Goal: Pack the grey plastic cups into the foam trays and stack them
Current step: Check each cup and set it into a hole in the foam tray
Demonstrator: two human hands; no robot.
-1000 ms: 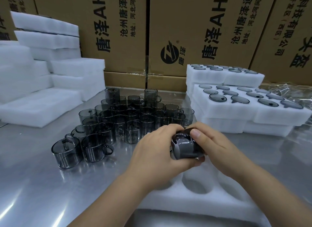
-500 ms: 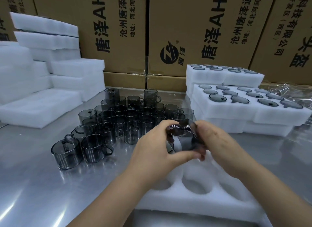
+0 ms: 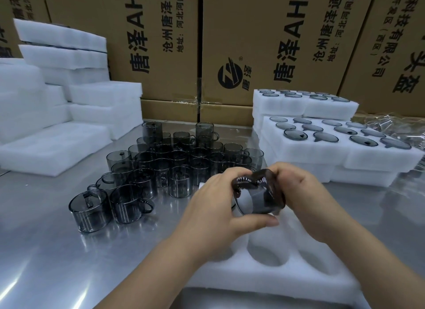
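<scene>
Both hands hold one grey translucent cup (image 3: 259, 196) tilted on its side above a white foam tray (image 3: 264, 276) with round pockets, near the table's front. My left hand (image 3: 220, 207) grips the cup from the left, thumb under it. My right hand (image 3: 301, 191) grips it from the right, fingers curled over the rim. Several more grey cups (image 3: 174, 166) stand clustered on the steel table behind and to the left. The tray's visible pockets hold nothing.
Filled foam trays (image 3: 322, 152) are stacked at the right, another stack (image 3: 303, 104) behind them. Plain foam trays (image 3: 57, 97) pile up at the left. Cardboard boxes (image 3: 253, 44) wall the back. Crumpled clear plastic (image 3: 391, 127) lies far right.
The cup has been turned in both hands, from its base facing me to lying on its side, and lifted slightly. The hands stayed over the tray.
</scene>
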